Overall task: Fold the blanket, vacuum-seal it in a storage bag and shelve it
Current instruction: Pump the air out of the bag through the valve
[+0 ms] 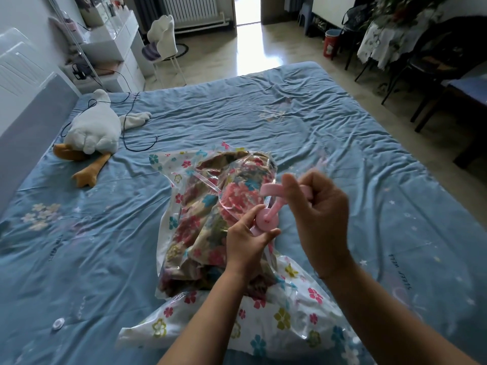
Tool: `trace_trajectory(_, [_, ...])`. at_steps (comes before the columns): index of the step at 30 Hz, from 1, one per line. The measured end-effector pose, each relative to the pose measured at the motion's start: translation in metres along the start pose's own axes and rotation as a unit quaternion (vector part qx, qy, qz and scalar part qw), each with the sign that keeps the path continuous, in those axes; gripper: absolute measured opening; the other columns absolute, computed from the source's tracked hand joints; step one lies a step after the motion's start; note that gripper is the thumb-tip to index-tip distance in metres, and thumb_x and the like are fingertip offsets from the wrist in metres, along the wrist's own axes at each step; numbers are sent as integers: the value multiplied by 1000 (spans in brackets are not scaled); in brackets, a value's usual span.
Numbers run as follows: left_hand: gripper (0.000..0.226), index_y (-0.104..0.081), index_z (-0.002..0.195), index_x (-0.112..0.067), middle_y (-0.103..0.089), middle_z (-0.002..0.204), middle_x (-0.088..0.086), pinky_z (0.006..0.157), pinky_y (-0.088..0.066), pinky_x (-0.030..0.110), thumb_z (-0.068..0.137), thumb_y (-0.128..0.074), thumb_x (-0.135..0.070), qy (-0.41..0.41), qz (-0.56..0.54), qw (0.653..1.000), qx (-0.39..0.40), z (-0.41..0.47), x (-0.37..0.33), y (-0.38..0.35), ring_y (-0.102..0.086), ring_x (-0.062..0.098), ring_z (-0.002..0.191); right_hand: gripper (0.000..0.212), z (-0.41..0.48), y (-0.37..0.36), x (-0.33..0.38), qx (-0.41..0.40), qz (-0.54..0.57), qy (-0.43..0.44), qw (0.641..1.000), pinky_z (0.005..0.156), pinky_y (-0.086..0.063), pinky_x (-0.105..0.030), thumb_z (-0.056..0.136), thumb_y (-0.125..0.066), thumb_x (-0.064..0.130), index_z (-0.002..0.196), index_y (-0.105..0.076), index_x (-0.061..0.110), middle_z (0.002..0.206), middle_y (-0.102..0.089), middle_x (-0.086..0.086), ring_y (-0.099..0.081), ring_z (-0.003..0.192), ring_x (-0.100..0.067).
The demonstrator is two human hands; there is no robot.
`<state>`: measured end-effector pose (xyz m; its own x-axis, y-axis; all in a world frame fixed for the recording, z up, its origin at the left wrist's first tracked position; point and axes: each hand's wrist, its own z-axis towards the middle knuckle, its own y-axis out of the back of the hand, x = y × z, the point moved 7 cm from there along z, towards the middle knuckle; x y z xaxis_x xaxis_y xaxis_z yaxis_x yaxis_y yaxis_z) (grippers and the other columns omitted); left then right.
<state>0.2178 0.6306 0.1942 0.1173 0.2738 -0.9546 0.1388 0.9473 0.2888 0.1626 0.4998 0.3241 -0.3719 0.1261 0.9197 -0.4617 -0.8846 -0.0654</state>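
Goose: one white plush goose with orange feet lies on the bed at 10 o'clock from the bag, well apart from it.
Cable: one black cable loops over the sheet just beside the goose, at 11 o'clock from the bag, not touching it.
Cap: one small round white cap lies on the sheet at 8 o'clock, apart from the bag.
Bag: one clear, flower-printed storage bag lies mid-bed, running from 12 to 6 o'clock, its near end crumpled under the forearms.
Blanket: one floral blanket sits folded inside the bag, filling its far half.
Left hand: the left hand grasps the round top of the pump body, thumb on one side and fingers on the other.
Pump: one pink pump stands tilted over the bag, its handle drawn up toward 1 o'clock; where its base meets the bag is hidden.
Right hand: the right hand is clenched round the pump's T-handle.
Open room: bare sheet spreads at 9 and 3 o'clock of the bag; the bed's far edge lies at 12, with shiny floor beyond.
Beyond the bed: one white chair at 11 o'clock, one red bin at 1, and at least two dark chairs near the bed's right edge at 2.
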Motion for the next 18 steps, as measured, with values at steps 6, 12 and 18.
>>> trace_trajectory(6, [47,-69,113,-20,-73,106,-9,90,-55,27,69,-85,-17,1,-5,1000,5,-4,-1,-1,-67,2,101,52,-11,3,-80,87,-186,-162,965,52,-34,-25,69,-58,69,55,-45,20,47,-44,11,-37,44,-4])
trace_trajectory(12, [69,-61,128,-20,-68,121,-6,98,-52,39,66,-86,-34,0,11,1000,1,0,3,1,-63,7,113,45,3,7,16,1,-2,45,999,49,-40,-26,86,-66,39,57,-39,18,51,-54,0,-52,49,-12])
trace_trajectory(18, [50,-68,111,-34,-71,105,-16,88,-53,20,68,-86,-15,-5,5,1000,8,-7,1,-6,-65,-2,102,62,-20,7,-86,78,-168,-152,971,50,-35,-28,67,-55,82,53,-40,23,45,-42,14,-36,46,-3])
